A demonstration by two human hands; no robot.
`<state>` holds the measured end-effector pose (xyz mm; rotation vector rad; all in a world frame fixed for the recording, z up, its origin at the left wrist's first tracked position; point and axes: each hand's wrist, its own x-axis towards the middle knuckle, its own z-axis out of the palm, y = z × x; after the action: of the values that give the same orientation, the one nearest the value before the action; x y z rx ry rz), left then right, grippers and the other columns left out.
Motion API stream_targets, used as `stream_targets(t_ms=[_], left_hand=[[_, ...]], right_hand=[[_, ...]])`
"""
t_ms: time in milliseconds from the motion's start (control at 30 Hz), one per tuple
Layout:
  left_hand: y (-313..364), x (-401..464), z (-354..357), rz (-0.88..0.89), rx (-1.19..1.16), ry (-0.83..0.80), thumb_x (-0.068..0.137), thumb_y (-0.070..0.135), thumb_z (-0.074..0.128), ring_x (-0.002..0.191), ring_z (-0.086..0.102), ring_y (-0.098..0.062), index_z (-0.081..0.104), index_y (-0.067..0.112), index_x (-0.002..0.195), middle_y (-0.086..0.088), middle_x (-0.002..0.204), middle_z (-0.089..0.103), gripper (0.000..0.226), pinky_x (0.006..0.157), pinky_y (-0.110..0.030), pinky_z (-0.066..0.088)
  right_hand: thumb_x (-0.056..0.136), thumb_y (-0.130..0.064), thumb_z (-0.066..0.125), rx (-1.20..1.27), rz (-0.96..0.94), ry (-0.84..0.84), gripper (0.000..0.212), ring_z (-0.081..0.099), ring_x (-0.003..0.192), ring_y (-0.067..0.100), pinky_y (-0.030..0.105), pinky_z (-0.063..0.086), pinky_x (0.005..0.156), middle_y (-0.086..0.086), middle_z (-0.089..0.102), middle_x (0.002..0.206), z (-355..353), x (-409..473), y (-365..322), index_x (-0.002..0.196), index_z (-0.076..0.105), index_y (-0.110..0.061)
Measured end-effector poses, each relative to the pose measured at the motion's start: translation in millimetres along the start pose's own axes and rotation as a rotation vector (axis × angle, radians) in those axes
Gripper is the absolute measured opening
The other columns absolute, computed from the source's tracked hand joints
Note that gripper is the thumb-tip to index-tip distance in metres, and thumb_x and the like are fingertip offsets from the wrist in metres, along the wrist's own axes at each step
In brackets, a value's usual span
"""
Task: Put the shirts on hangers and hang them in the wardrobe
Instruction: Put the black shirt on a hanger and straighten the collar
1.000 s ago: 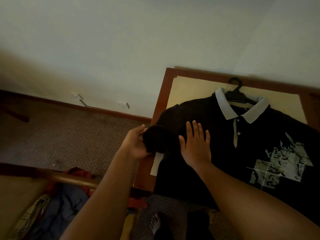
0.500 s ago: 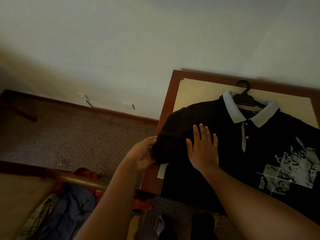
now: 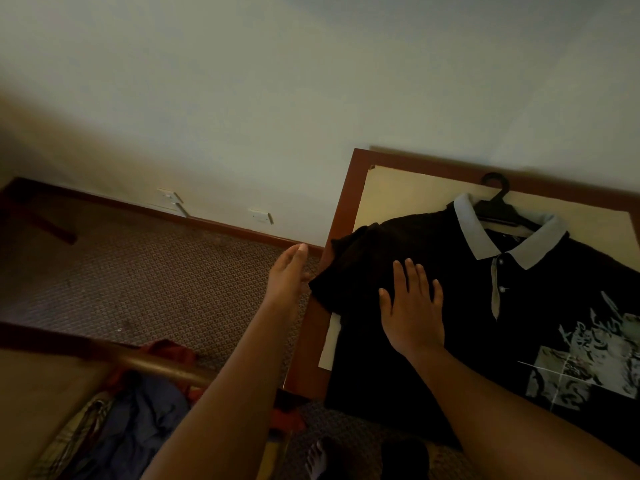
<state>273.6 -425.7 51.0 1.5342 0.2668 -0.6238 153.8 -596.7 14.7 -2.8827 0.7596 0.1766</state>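
Our left hand (image 3: 289, 271) has let go of the polo shirt (image 3: 433, 271) sleeve, fingers straight; our right hand (image 3: 414, 308) still presses flat. The sleeve looks smoothed; lifting by the hanger (image 3: 498, 202) seems next.

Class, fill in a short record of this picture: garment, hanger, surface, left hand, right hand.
garment: black polo shirt, pale collar, lying flat
hanger: black hanger inside the collar, hook sticking out
surface: wood-edged table
left hand: left hand open, beside the sleeve
right hand: right hand flat on the shirt
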Motion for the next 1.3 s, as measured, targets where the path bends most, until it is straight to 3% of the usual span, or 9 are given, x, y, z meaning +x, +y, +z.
stream_targets(t_ms=[133,333,400,500,600,700,833,1000,1300], left_hand=[[7.2,34.4,22.5,0.146,0.689,0.048,0.082,0.065,0.054,0.128,0.042,-0.025,0.043,0.028,0.138,-0.002,0.137,0.049,0.067,0.104,-0.048,0.04],[8.6,32.6,68.7,0.461,1.35,-0.007,0.085,0.061,0.054,0.127,0.036,-0.028,0.042,0.022,0.134,-0.008,0.137,0.037,0.063,0.104,-0.044,0.034],[5.3,34.3,68.0,0.471,1.234,0.043,0.09,0.046,0.057,0.119,0.043,-0.023,0.047,0.018,0.126,-0.007,0.13,0.04,0.047,0.099,-0.039,0.04],[6.5,29.3,50.4,0.314,0.642,0.275,0.093,0.026,0.057,0.096,0.058,-0.012,0.054,0.016,0.11,-0.001,0.113,0.055,0.02,0.074,-0.022,0.049],[-2.6,17.2,19.0,0.055,0.178,0.406,0.096,0.019,0.054,0.094,0.06,-0.015,0.053,0.015,0.116,-0.004,0.107,0.06,0.021,0.072,-0.026,0.049],[-15.8,5.4,2.0,0.023,0.159,0.355,0.096,0.016,0.054,0.105,0.054,-0.014,0.044,0.016,0.133,-0.005,0.128,0.053,0.038,0.082,-0.028,0.047],[-24.1,0.6,1.3,0.213,0.168,0.161,0.094,0.019,0.057,0.137,0.029,-0.016,0.023,0.036,0.148,0.005,0.153,0.027,0.066,0.108,-0.041,0.035],[-19.4,2.9,-1.2,0.225,0.385,0.091,0.097,0.001,0.043,0.124,0.047,-0.016,0.051,0.022,0.134,0.003,0.135,0.047,0.044,0.102,-0.033,0.046],[-8.2,14.6,-1.7,0.29,0.711,0.126,0.097,-0.001,0.039,0.142,0.027,-0.021,0.027,0.015,0.15,-0.003,0.156,0.021,0.057,0.109,-0.026,0.027]], right_hand=[[0.098,-0.05,0.016,-0.012,-0.01,0.006,0.062,0.005,0.149,0.023,0.049,0.006,0.119,0.006,0.012,0.161,0.8,0.7,-0.4,0.153,0.013,-0.021],[0.09,-0.053,0.0,-0.024,-0.014,0.029,0.072,0.011,0.148,0.024,0.049,0.01,0.118,0.008,0.019,0.159,0.6,-0.7,0.4,0.151,0.019,-0.02],[0.093,-0.052,0.004,-0.014,-0.01,0.021,0.069,0.01,0.148,0.024,0.049,0.009,0.118,0.007,0.018,0.16,-1.1,-1.0,0.2,0.152,0.018,-0.02],[0.099,-0.05,0.015,0.009,-0.009,-0.008,0.061,0.004,0.149,0.022,0.048,0.005,0.119,0.006,0.012,0.161,-1.8,-0.4,0.7,0.153,0.013,-0.021],[0.099,-0.05,0.017,0.001,-0.008,-0.015,0.062,0.002,0.149,0.022,0.048,0.005,0.12,0.005,0.009,0.161,-0.1,0.7,1.0,0.153,0.008,-0.022],[0.098,-0.051,0.017,0.007,-0.009,-0.008,0.063,0.002,0.149,0.023,0.049,0.006,0.12,0.006,0.009,0.161,0.8,0.4,0.8,0.153,0.008,-0.022],[0.096,-0.056,0.012,-0.003,-0.026,-0.032,0.066,-0.005,0.149,0.026,0.05,0.0,0.118,0.005,0.001,0.162,1.6,0.2,2.1,0.153,0.0,-0.025],[0.092,-0.065,0.006,-0.083,-0.042,-0.098,0.07,-0.014,0.147,0.032,0.057,-0.004,0.116,0.005,-0.012,0.161,2.3,2.6,2.3,0.151,-0.012,-0.031],[0.09,-0.071,0.012,-0.051,-0.053,-0.213,0.076,-0.022,0.144,0.035,0.064,-0.006,0.112,0.007,-0.022,0.159,-8.4,14.5,-1.0,0.15,-0.016,-0.032]])
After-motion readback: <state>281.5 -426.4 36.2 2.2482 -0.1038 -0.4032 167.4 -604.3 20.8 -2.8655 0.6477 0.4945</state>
